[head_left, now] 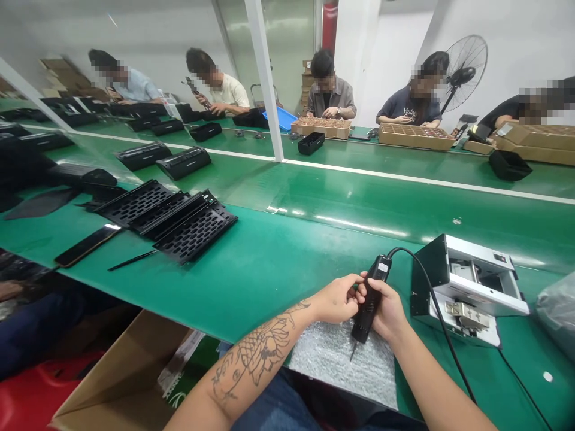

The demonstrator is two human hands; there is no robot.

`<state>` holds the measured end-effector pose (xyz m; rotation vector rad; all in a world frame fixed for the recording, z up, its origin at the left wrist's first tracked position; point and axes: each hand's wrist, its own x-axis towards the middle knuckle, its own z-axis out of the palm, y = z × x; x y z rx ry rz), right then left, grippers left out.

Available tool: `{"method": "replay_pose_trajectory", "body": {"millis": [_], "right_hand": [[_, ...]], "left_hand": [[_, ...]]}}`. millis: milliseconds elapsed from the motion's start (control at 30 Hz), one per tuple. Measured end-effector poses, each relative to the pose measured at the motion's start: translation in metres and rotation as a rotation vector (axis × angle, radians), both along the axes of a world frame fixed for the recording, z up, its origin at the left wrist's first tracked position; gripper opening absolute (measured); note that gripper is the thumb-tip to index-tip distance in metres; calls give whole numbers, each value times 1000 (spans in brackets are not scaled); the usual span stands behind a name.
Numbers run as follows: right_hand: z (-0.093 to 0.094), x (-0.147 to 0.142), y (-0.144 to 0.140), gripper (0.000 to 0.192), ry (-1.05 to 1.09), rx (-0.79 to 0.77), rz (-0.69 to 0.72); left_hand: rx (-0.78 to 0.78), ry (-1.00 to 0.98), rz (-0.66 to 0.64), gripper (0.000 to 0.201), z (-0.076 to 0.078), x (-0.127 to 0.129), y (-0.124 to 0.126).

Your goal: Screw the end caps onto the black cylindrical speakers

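A black electric screwdriver [369, 306] is tilted over the front edge of the bench, its thin bit pointing down and its cord leaving from the top. My right hand [390, 310] wraps around its body from the right. On the other side my left hand [338, 299] is closed, its curled fingertips pressed against the tool; whether they also pinch something small is hidden. Below the bit lies a silvery textured mat [341, 362]. To the right stands a white and black screw feeder [471, 293], with the screwdriver's cord passing in front of it.
Black perforated panels [193, 227] lie on the green bench [260, 257] at left, near a phone [87, 245]. Beyond them a conveyor belt [359, 203] carries black housings [184, 160]. Several people work across it. A cardboard box [117, 371] stands below, and a plastic bag [559, 311] at right.
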<state>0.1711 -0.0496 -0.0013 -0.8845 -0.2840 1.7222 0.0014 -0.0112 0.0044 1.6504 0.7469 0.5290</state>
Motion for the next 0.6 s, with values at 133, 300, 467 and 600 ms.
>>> {"method": "replay_pose_trajectory", "body": {"millis": [133,300,467,600], "right_hand": [[0,0,0,34,-7,5,0],[1,0,0,34,-6,0,-3],[1,0,-1,34,0,-6,-8],[1,0,0,33,1,-4,-10]], "left_hand": [[0,-5,1,61,0,0,0],[-5,12,0,58,3,0,0],[4,10,6,58,2,1,-1],[-12,-1,0,56,1,1,-1]]}}
